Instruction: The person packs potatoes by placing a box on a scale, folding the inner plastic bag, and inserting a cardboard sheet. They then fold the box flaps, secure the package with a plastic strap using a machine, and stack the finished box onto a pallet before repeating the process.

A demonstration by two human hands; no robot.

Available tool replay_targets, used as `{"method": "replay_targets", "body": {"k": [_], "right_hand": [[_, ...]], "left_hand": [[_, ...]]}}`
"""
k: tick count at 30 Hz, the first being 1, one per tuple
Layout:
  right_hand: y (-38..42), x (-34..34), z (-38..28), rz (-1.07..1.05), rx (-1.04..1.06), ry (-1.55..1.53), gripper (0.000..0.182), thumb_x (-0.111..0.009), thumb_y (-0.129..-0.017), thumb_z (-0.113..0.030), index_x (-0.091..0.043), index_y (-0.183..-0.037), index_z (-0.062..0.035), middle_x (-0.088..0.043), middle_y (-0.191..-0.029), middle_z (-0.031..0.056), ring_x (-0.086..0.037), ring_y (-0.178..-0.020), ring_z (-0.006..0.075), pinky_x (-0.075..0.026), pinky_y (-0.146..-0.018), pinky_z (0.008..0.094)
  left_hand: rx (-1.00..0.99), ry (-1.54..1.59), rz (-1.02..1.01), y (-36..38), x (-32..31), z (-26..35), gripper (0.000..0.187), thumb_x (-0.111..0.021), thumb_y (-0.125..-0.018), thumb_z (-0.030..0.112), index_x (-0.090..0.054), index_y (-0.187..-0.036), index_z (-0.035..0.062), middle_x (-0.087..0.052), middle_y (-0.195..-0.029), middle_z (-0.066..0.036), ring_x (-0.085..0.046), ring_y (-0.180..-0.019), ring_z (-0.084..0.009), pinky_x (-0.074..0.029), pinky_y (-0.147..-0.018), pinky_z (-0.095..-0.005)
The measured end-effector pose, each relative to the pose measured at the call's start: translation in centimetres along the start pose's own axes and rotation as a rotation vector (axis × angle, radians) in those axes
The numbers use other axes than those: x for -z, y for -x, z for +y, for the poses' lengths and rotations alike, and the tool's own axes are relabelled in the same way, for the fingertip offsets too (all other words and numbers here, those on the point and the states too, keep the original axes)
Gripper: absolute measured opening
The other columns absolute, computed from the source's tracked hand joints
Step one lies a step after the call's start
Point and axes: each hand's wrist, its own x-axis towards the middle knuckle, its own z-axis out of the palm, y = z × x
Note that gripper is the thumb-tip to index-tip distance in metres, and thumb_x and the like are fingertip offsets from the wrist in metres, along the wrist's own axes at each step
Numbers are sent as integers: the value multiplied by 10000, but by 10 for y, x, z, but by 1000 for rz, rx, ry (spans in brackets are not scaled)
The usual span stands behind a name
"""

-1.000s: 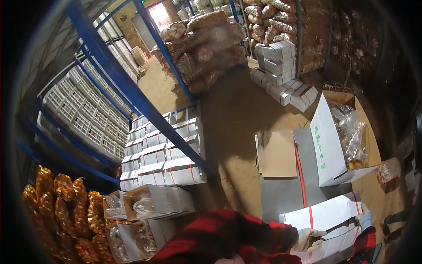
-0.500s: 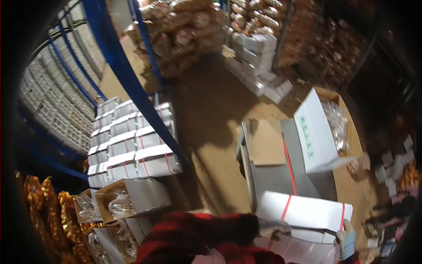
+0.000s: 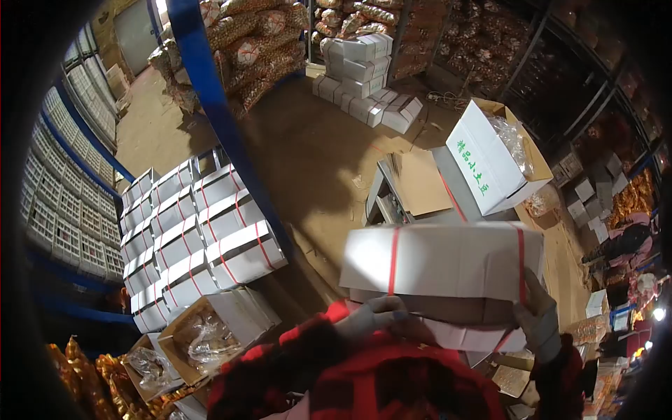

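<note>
A white cardboard box (image 3: 441,262) bound with two red straps is held in front of my body, at the centre right. My left hand (image 3: 374,315) is closed at its near side, below the left strap; the exact finger grip is partly hidden. At the box's right end, my right hand (image 3: 540,315) grips it beside the other strap. Beyond it stands a grey bench (image 3: 448,168) with a flat brown cardboard piece (image 3: 418,183) and a red strap across it. An open white box (image 3: 486,164) with green writing and clear plastic inside rests on the bench's far end.
Strapped white boxes (image 3: 199,234) are stacked at left beside a blue post (image 3: 210,91). Open boxes with plastic liners (image 3: 206,336) sit at lower left. Filled net sacks (image 3: 255,52) and more white boxes (image 3: 364,66) stand at the back. A person in pink (image 3: 633,238) is at far right.
The strapped box has come up and closer to me, held by both hands. My view has turned, so the stacks and bench appear shifted left and upward.
</note>
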Motion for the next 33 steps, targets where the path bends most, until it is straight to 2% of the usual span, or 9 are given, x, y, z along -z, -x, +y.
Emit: {"method": "replay_targets", "body": {"k": [5, 9, 15, 17, 20, 27, 28, 30, 33], "right_hand": [[-44, -45, -42, -140, 51, -120, 657, -417, -784, 71, -211, -1407, 33, -430, -1319, 146, -439, -1178, 189, -380, -961, 306], [-115, -63, -31, -195, 196, -47, 661, -454, -785, 67, -219, -1402, 39, -425, -1324, 144, -438, -1180, 185, -368, -981, 308], [-265, -88, -18, -315, 133, -162, 651, -500, -798, 38, -244, -1396, 32, -463, -1281, 127, -470, -1133, 169, -385, -957, 280], [-335, -94, -21, -350, 366, 34, 660, -512, -805, 24, -236, -1404, 15, -540, -1146, 87, -527, -951, 107, -452, -803, 240], [-424, -100, -29, -347, 135, -91, 700, -534, -800, -6, -202, -1417, 6, -582, -983, 62, -506, -701, 50, -452, -606, 208], [-587, -135, -77, -486, 108, 23, 676, -580, -797, -102, -273, -1384, 32, -600, -1025, 142, -568, -765, 115, -478, -698, 251], [-613, -147, -65, -468, 209, 60, 675, -591, -792, -152, -298, -1370, 37, -593, -1087, 192, -588, -925, 177, -458, -819, 272], [-646, -163, -93, -541, 123, 24, 673, -589, -792, -168, -305, -1364, 40, -572, -1139, 215, -562, -1024, 202, -429, -877, 274], [-695, -193, -84, -558, 252, 34, 644, -581, -792, -202, -343, -1351, 10, -554, -1186, 224, -555, -1081, 266, -413, -920, 309]], "left_hand": [[-8, -60, 161, 36, 34, 24, 214, -509, -899, 254, -543, -894, 43, -563, -837, -44, -550, -851, -157, -425, -811, -281], [-65, 65, 191, 19, 108, 1, 254, -577, -873, 315, -551, -929, 68, -560, -836, -40, -546, -818, -145, -454, -800, -321], [-139, 229, 412, -19, 152, 84, 235, -607, -855, 270, -545, -965, 72, -547, -877, -19, -534, -830, -133, -489, -774, -323], [-253, 205, 399, -41, 173, 114, 223, -585, -858, 229, -529, -992, 60, -542, -899, -11, -528, -830, -129, -460, -751, -292], [-141, -213, 641, -83, 222, 161, 135, -558, -873, 191, -548, -934, 72, -543, -867, 8, -521, -813, -108, -447, -728, -257], [-53, -24, 848, -131, 294, 233, 229, -497, -882, 301, -549, -884, 78, -522, -868, -8, -495, -821, -122, -422, -758, -265], [-92, 6, 927, -138, 297, 242, 286, -460, -895, 334, -544, -862, 63, -528, -793, -16, -508, -746, -146, -443, -713, -281], [-238, 204, 888, -144, 339, 230, 298, -465, -889, 341, -538, -836, 57, -524, -731, -20, -503, -676, -160, -451, -663, -295], [-672, 975, -54, -140, 445, 137, 281, -414, -953, 290, -475, -1119, 71, -509, -996, -65, -519, -934, -197, -453, -833, -340]]}}
